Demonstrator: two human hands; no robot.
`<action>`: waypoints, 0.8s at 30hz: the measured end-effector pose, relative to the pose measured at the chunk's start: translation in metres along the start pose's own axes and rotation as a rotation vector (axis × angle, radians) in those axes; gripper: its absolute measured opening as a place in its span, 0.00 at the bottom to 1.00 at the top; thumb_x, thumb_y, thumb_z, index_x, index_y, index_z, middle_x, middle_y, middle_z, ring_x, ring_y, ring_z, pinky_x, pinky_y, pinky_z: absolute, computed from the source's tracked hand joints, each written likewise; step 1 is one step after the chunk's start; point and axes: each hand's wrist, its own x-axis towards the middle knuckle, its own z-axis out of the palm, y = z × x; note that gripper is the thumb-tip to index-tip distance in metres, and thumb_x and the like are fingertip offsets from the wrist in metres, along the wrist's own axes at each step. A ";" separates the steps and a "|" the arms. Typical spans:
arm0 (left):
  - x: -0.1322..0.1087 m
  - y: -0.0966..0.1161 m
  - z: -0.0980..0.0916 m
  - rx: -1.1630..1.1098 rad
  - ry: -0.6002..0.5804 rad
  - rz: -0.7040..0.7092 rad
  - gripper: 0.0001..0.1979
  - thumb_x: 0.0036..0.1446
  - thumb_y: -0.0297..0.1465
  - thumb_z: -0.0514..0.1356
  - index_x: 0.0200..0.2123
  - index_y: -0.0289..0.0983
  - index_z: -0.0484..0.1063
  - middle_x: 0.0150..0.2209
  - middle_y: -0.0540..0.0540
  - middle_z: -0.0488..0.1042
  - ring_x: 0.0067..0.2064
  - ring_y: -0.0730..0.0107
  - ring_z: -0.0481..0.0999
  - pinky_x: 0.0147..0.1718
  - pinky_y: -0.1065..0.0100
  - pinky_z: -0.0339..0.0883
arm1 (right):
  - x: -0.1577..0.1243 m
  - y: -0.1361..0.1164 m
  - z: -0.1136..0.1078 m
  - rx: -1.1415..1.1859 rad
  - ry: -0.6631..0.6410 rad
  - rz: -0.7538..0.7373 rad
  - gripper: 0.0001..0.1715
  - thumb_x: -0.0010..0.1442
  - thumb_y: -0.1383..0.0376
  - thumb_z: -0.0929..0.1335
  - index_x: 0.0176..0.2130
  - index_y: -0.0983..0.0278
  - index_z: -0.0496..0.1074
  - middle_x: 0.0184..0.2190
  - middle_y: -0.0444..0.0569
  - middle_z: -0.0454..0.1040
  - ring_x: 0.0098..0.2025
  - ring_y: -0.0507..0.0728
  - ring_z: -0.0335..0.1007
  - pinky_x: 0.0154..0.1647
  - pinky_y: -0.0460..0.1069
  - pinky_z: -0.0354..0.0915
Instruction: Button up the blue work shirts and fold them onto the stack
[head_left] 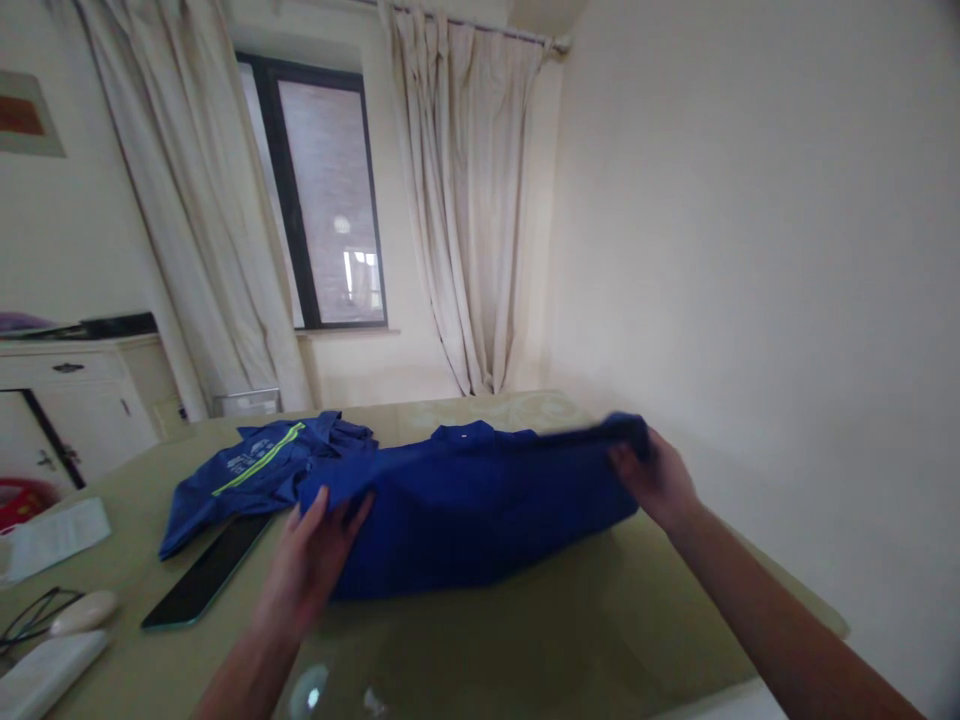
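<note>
A dark blue garment (480, 520) is stretched between my two hands, its lower part hanging over the table, with a collar showing at its far edge. My left hand (319, 545) grips the left end, thumb and fingers closed on the cloth. At the right end, my right hand (656, 480) pinches a bunched corner, slightly higher than the left. Another blue garment (255, 470), with a yellow-green stripe and pale print, lies crumpled on the table to the left, next to the held one.
On the greenish table (570, 640) at the left are a dark tablet (206, 575), a white mouse (84, 612), glasses (34, 618), a white box (52, 672) and papers (56, 540). A wall (750, 250) rises at the right. Curtains and a window stand behind.
</note>
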 end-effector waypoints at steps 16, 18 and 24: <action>0.072 -0.021 -0.006 -0.219 -0.302 -0.145 0.41 0.45 0.55 0.62 0.56 0.36 0.67 0.39 0.39 0.81 0.44 0.42 0.81 0.51 0.45 0.72 | -0.032 0.103 -0.054 -0.340 -0.368 0.377 0.36 0.49 0.49 0.75 0.54 0.60 0.72 0.50 0.57 0.80 0.51 0.68 0.78 0.56 0.62 0.70; 0.056 -0.042 -0.025 -0.436 -0.523 -0.223 0.40 0.40 0.54 0.68 0.55 0.43 0.69 0.34 0.44 0.82 0.41 0.44 0.82 0.45 0.48 0.76 | -0.040 0.079 -0.073 -0.204 -0.594 0.576 0.40 0.48 0.51 0.77 0.57 0.58 0.71 0.48 0.55 0.82 0.48 0.68 0.80 0.53 0.61 0.73; 0.061 -0.052 -0.039 -0.595 -0.489 -0.438 0.47 0.37 0.61 0.69 0.58 0.43 0.67 0.37 0.44 0.82 0.43 0.44 0.83 0.41 0.52 0.78 | -0.047 0.057 -0.087 -0.162 -0.524 0.769 0.46 0.56 0.45 0.74 0.66 0.54 0.61 0.51 0.55 0.80 0.50 0.65 0.79 0.50 0.57 0.74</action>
